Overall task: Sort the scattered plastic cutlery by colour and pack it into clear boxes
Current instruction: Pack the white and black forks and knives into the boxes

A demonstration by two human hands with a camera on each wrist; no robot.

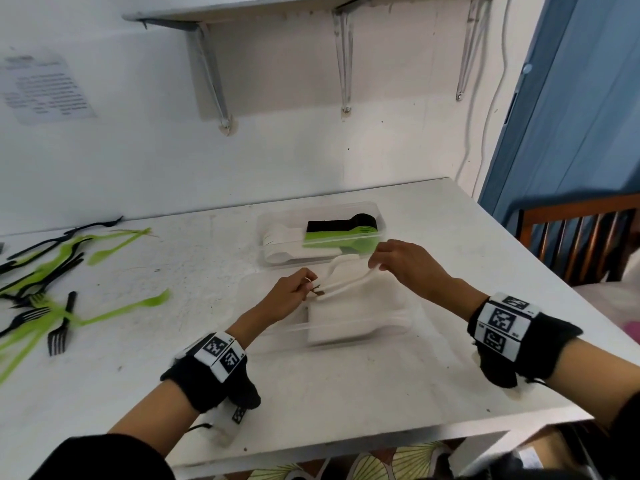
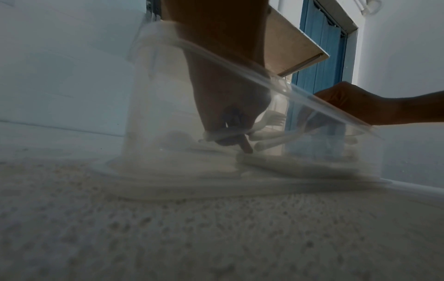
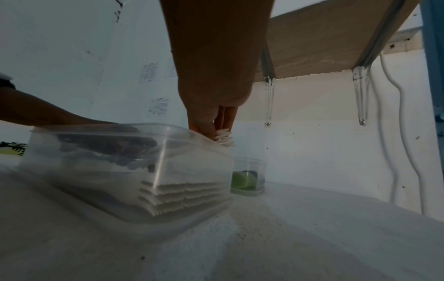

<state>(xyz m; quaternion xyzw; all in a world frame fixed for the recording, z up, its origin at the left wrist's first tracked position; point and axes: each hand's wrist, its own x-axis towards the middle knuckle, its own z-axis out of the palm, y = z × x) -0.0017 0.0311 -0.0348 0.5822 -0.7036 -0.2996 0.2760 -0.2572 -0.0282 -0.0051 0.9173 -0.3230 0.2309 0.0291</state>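
A small bundle of white plastic forks (image 1: 346, 285) hangs just above the near clear box (image 1: 263, 336). My left hand (image 1: 309, 288) pinches the handle ends, and my right hand (image 1: 375, 266) pinches the tine ends (image 3: 223, 137). A stack of white cutlery (image 1: 349, 327) lies in that box, with its edges showing through the wall (image 3: 185, 197). Seen through the box in the left wrist view, my left hand (image 2: 228, 133) holds the white handles (image 2: 271, 139). The far clear box (image 1: 379, 211) holds white, black and green spoons.
Green and black forks (image 1: 45, 282) lie scattered on the white table (image 1: 346, 393) at the left. One green fork (image 1: 138, 304) lies closer to the near box. A shelf on brackets (image 1: 343, 57) hangs on the wall above, and a wooden chair (image 1: 575, 233) stands at the right.
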